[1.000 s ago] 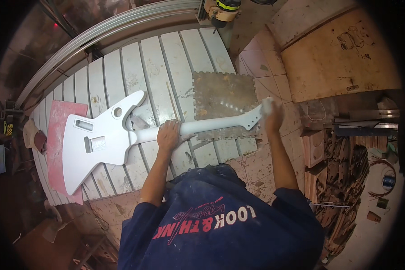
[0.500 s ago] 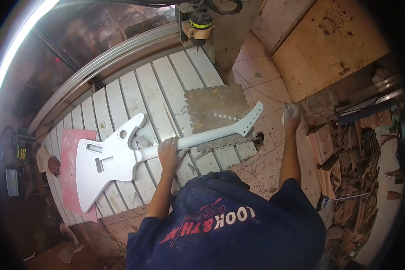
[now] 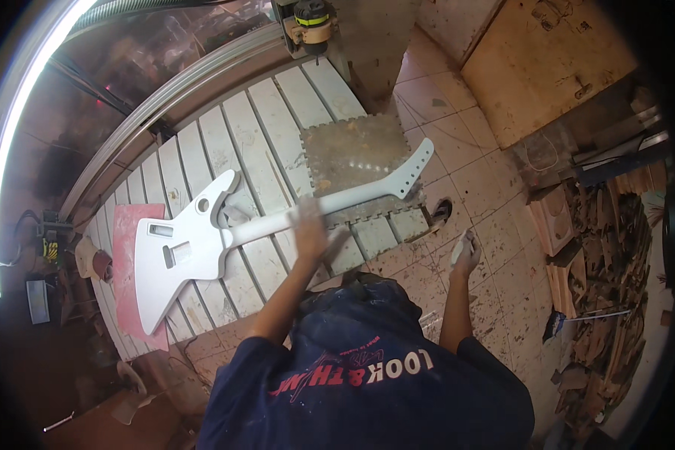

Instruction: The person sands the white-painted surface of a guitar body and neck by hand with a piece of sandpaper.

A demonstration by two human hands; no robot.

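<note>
Fingers of the left hand (image 3: pixel 310 232) blur at the guitar (image 3: pixel 202 244), their grip unclear to me; it lies across the slatted counter (image 3: pixel 236 120), I judge fully whitened yet unfitted. Those of the right hand (image 3: pixel 466 259) clasp a pale pad (image 3: pixel 457 250).

A white guitar (image 3: pixel 262 226) lies across a slatted bench (image 3: pixel 270 112) — angular body with cut-outs at the left, neck slanting up rightward, holes along its headstock. The right hand (image 3: pixel 467 259) holds something small and pale (image 3: pixel 457 248).
</note>
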